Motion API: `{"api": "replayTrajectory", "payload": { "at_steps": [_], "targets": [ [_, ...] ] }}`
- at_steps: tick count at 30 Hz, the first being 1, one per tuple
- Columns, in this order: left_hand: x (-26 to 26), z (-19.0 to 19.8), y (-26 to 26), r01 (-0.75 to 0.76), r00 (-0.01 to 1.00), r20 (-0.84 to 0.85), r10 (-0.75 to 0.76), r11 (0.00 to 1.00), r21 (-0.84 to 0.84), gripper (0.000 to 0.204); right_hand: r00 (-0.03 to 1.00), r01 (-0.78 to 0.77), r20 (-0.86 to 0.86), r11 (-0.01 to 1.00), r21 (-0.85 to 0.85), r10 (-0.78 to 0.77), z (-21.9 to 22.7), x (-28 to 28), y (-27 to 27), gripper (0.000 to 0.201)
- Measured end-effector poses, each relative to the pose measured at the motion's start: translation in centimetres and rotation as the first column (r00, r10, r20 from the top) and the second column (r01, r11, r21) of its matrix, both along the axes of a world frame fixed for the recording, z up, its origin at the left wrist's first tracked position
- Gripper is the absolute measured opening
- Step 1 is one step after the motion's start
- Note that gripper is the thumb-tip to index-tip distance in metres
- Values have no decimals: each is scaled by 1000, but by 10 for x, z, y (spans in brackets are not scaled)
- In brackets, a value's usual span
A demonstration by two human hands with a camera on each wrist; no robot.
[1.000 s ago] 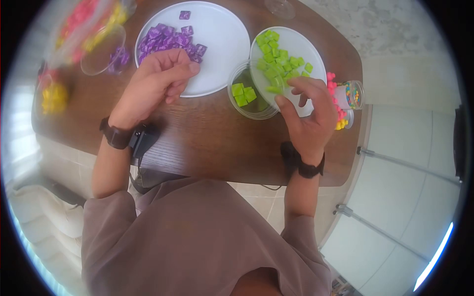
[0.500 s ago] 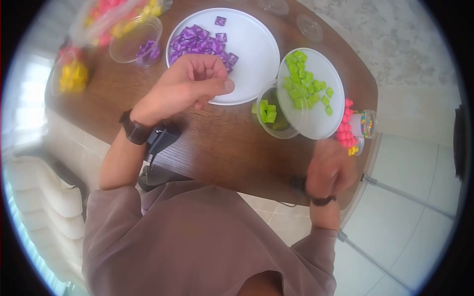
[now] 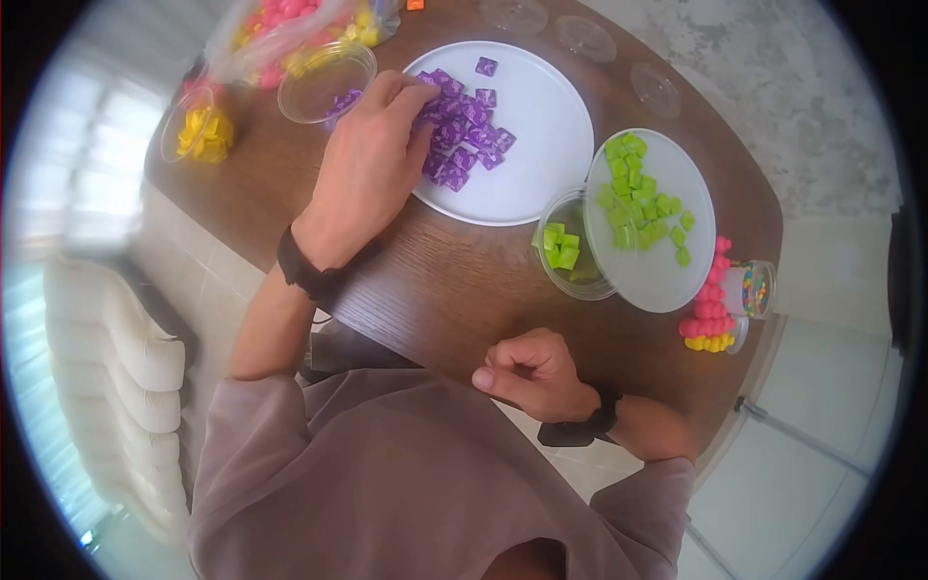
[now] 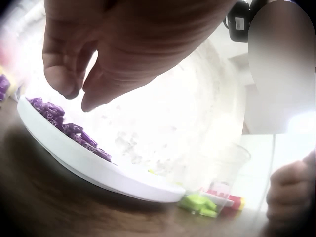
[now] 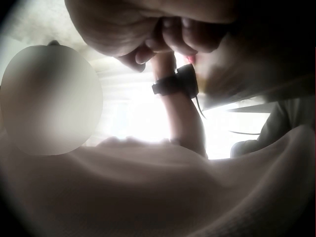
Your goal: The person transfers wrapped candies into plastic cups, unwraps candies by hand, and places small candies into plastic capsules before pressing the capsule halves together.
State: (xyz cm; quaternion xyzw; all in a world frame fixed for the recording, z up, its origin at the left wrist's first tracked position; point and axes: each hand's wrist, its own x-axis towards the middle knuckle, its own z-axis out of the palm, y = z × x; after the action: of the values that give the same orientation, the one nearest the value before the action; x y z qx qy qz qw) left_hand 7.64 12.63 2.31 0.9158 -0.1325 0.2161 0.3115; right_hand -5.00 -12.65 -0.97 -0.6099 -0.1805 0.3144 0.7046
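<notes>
My left hand (image 3: 372, 159) reaches over a heap of small purple square pieces with white markings (image 3: 474, 108) at the left side of a round white plate (image 3: 551, 126). From the left wrist view, its thumb and fingertips point down just above the purple pieces (image 4: 74, 131), a narrow gap between them and nothing visible held. My right hand (image 3: 536, 372) is curled by the table's near edge, in front of my body. Its fingers (image 5: 173, 37) fold toward the palm in the right wrist view, with no object showing.
Right of the big plate, a clear tub (image 3: 580, 285) holds green square pieces; more green pieces (image 3: 628, 164) lie on a smaller white plate (image 3: 677, 290). Pink and yellow pieces (image 3: 710, 314) and a jar (image 3: 757, 288) stand far right. Clear lids (image 3: 585, 39), a bag (image 3: 290, 43) and tubs lie farther back.
My left hand has moved from the plate's near edge onto the purple heap, its fingers now pointing down. My right hand has drawn back from the green pieces toward my body and curled up.
</notes>
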Motion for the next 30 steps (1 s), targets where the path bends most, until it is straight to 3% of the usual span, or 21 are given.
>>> {"api": "replayTrajectory", "payload": {
  "at_steps": [3,4,6,7,9,10,16,18,20,21,22,23,26,28,29,30],
  "targets": [
    [18,-1,-4,-13,991,137,-3,993,116,26,996,-45,85,998,33,42,-3,4,-3,44],
    [23,-3,-7,-8,991,133,-9,992,125,26,997,-39,64,999,32,36,-4,3,-4,44],
    [34,-7,-11,-110,991,114,76,935,337,19,998,-27,49,999,36,26,-6,3,-7,43],
    [38,-8,-13,-110,990,116,74,934,341,19,999,-36,17,998,45,36,-7,3,-8,43],
    [43,-9,-15,-109,982,-75,176,838,534,11,999,-47,-8,997,59,47,-7,4,-10,43],
    [41,-11,-17,-112,981,-72,178,835,539,11,999,-51,-14,997,56,51,-5,5,-11,42],
    [23,7,-21,-202,970,206,129,898,392,6,998,-55,8,998,44,55,-4,7,-12,41],
    [6,33,-13,-159,875,485,16,954,254,10,998,-59,31,997,44,58,-4,9,-13,41],
    [-6,59,-1,-254,800,562,210,967,-1,16,998,-63,24,998,24,62,-2,8,-13,41],
    [-2,69,12,-286,649,730,215,958,-29,20,997,-69,21,997,26,68,-3,8,-13,41],
    [-9,78,11,-418,618,714,330,907,-58,18,998,-63,34,998,20,62,-3,8,-12,42],
    [-13,78,14,-425,615,714,333,904,-56,18,997,-56,45,998,14,55,-3,7,-12,42],
    [-20,65,28,-363,853,419,311,931,48,18,999,-43,3,999,13,43,5,7,-10,42],
    [-17,77,24,-296,942,198,273,950,98,17,998,-45,49,999,6,44,0,9,-10,42],
    [-31,76,15,-213,976,44,215,976,-36,19,996,-52,73,999,-9,53,-3,7,-12,42],
    [-43,78,1,-26,999,46,30,997,-76,22,996,-56,66,998,-10,56,-3,5,-13,42]
  ]
}}
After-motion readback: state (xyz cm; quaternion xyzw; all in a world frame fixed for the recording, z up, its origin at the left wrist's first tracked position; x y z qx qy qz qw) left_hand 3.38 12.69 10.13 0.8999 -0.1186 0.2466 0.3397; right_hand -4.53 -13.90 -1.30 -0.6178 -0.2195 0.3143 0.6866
